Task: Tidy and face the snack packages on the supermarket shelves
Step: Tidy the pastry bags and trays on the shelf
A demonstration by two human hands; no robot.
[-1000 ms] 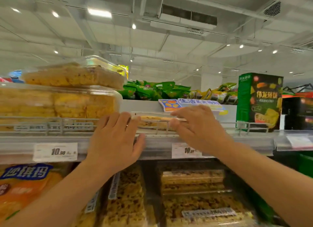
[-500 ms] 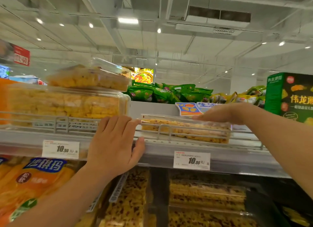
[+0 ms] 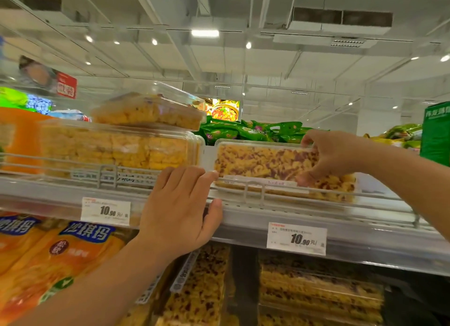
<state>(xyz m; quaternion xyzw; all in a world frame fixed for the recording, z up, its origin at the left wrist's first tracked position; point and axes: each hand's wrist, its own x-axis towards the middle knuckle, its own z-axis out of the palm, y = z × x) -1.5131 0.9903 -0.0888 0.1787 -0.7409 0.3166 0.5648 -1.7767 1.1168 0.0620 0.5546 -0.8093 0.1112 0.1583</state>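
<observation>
A clear plastic box of yellow-and-purple snack bars point(image 3: 263, 165) is tipped up on its edge on the top shelf point(image 3: 365, 230), its lid facing me. My right hand point(image 3: 333, 155) grips its right end, fingers over the top rim and thumb on the lid. My left hand point(image 3: 177, 209) rests flat on the shelf's front rail beside the box's left corner, fingers straight. To the left stands a large clear box of yellow snack squares point(image 3: 117, 150) with a smaller box point(image 3: 151, 111) lying askew on top.
Price tags point(image 3: 296, 238) hang on the shelf front. Below are orange snack bags point(image 3: 60, 252) and more clear boxes point(image 3: 319, 294). Green bags point(image 3: 243, 131) are heaped behind the top shelf, and a green carton point(image 3: 435, 133) stands at the right edge.
The box lay flat on the shelf; my right hand has taken its right end and tipped it up to face front. My left hand stayed on the rail.
</observation>
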